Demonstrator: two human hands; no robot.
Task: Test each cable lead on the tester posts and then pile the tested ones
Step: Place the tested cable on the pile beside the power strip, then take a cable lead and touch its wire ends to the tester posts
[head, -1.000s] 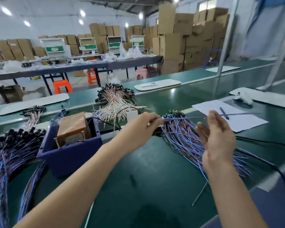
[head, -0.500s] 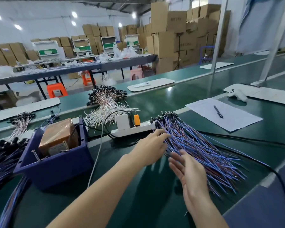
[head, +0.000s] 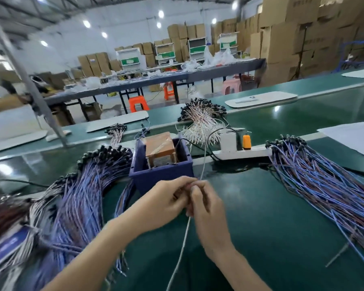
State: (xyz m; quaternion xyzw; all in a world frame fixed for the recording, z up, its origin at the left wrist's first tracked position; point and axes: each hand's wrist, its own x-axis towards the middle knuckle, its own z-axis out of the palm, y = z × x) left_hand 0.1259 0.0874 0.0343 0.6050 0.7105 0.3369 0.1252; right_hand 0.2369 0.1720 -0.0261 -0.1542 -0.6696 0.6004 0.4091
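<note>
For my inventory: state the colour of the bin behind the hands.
The bin is dark blue; head view.

9 o'clock: blue-and-purple wire lead pile [head: 78,196], black tips; 3 o'clock: same-coloured lead pile [head: 315,181]. 12 o'clock: navy plastic box [head: 162,175], tan block [head: 160,148]; white power strip [head: 244,153]; dark green worktop [head: 261,217].

Being blocked just ahead of the fingers [head: 184,183] by the blue bin [head: 162,179]. Being hemmed on the left by a spread lead pile [head: 78,196]. Finding bare worktop [head: 250,206] open to the right, ending at a second lead pile [head: 313,185]. Meeting a white cord [head: 184,238] running past the fingers toward the near edge.
</note>
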